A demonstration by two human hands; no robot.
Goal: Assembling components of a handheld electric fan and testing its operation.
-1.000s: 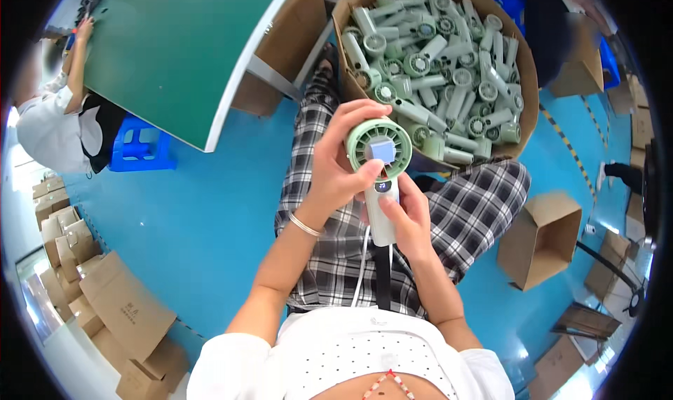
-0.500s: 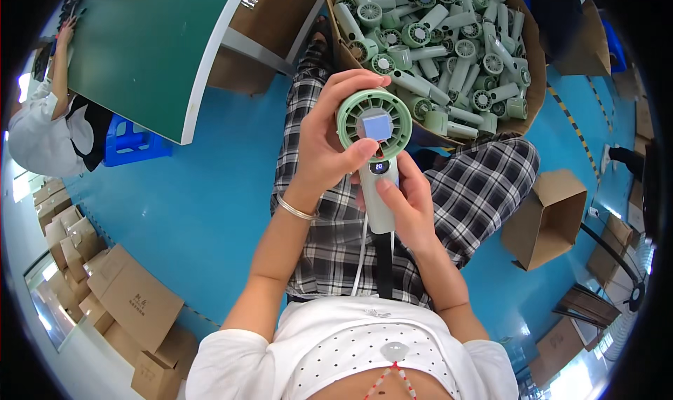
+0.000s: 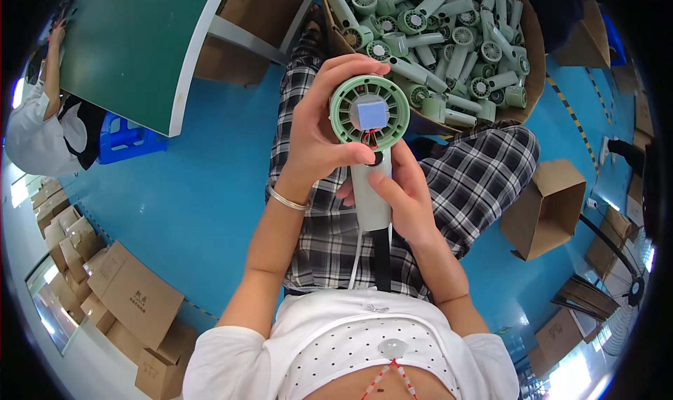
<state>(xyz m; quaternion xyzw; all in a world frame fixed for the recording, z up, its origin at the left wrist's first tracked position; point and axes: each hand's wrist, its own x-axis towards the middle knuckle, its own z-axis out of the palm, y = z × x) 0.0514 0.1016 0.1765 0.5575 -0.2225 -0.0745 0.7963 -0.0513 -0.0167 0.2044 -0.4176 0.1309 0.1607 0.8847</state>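
Above my lap I hold a pale green handheld fan (image 3: 371,204) with its round head pointing away from me and its handle toward me. My left hand (image 3: 315,127) wraps the left side of the head, thumb low near the neck. Around the handle closes my right hand (image 3: 406,197), its thumb lying on the front. In the middle of the head sits a blue square pad (image 3: 371,115), with red wires just below it. The small window at the neck is dark and partly beside my left thumb. A white cord (image 3: 357,260) hangs below the handle.
A large carton (image 3: 536,85) full of similar green fans stands beyond my knees. At the left is a green table (image 3: 133,43), with a person in white (image 3: 42,134) beside a blue stool (image 3: 130,139). An open cardboard box (image 3: 547,211) lies right; stacked cartons (image 3: 133,295) stand left.
The lit display on the fan's neck has gone dark. My left thumb has slid a little lower, and red wires now show more plainly. Both hands keep their hold on the fan.
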